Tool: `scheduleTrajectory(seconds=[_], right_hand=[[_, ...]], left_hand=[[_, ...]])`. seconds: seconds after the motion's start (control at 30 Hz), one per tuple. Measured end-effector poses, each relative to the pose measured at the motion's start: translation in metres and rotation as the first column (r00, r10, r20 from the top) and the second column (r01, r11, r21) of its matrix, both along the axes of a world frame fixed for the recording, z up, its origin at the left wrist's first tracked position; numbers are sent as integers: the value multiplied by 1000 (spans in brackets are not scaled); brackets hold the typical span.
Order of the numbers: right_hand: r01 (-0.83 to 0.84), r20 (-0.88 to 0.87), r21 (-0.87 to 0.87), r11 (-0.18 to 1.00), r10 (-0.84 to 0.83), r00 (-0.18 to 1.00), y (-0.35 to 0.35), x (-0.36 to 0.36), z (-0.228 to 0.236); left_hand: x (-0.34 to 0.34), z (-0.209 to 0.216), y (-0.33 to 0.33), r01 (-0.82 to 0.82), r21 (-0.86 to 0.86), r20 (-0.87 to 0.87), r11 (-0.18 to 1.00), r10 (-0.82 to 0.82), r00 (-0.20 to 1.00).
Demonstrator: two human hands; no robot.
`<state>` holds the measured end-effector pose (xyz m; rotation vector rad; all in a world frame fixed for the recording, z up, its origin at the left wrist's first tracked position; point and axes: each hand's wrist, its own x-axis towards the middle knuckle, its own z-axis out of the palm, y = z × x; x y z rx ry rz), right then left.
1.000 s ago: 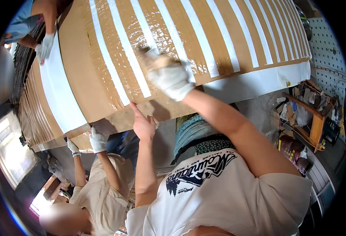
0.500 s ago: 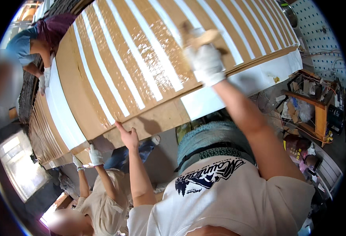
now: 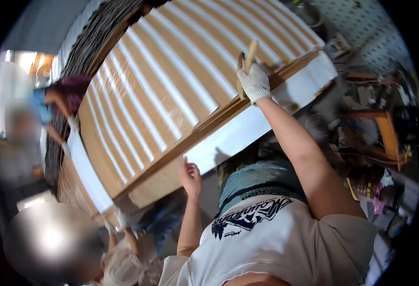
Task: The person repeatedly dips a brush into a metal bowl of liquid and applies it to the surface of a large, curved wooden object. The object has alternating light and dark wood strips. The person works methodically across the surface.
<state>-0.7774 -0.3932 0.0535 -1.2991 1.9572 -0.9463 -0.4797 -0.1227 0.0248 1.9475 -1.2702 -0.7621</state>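
My right hand (image 3: 254,80), in a white knit glove, is closed around a wooden-handled brush (image 3: 253,51). Its handle points up from my fist, and its working end is mostly hidden. The hand is over the near edge of a stack of brown cardboard sheets (image 3: 173,90) whose tops show staggered white strips (image 3: 197,64). My bare left hand (image 3: 190,178) hangs just off the stack's near side, index finger extended and other fingers loosely bent, holding nothing. Close to its fingertip are a white sheet (image 3: 238,136) and a brown board (image 3: 157,188) under the stack.
At the far left, a co-worker's gloved hands (image 3: 72,125) touch the stack's end by a white panel (image 3: 89,169). Another co-worker's gloved hands (image 3: 122,220) are at the near left corner. A wooden frame (image 3: 386,133) and clutter stand on the right; dark stacked sheets (image 3: 83,52) lie behind.
The view has shifted. My right hand has drawn back from over the sheets to their near edge, still gripping the brush. My left fingertip has come away from the edge.
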Motion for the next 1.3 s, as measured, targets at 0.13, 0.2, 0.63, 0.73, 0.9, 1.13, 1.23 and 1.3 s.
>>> scheduleTrajectory(seconds=[0.13,0.2,0.63,0.73,0.9,1.13,1.23,1.3], right_hand=[[329,283,-149,933,-279,918,41,-129,-19],[445,523,-74,892,-345,779,72,-176,-19],[570,957,290,769,-232,-174,176,-326,31],[582,935,341,739,-328,-132,148,-360,34],[750,709,368,550,-688,157,97,-445,-39],[618,438,541,571,-818,373,23,-563,-57],[582,427,585,565,-825,371,-40,-579,-54],[494,402,593,635,-766,501,-79,-601,-66]], left_hand=[[-111,-5,-49,389,19,-28,921,-388,921],[-151,-12,-75,588,30,32,808,-589,808],[-309,-33,-235,735,-18,79,677,-732,676],[-343,-41,-261,707,-23,62,707,-705,706],[-380,-54,-307,556,-22,394,831,-504,769],[-396,-42,-344,183,207,595,961,-273,756],[-407,-34,-360,133,257,652,957,-273,708],[-406,-42,-369,79,384,436,920,-256,862]])
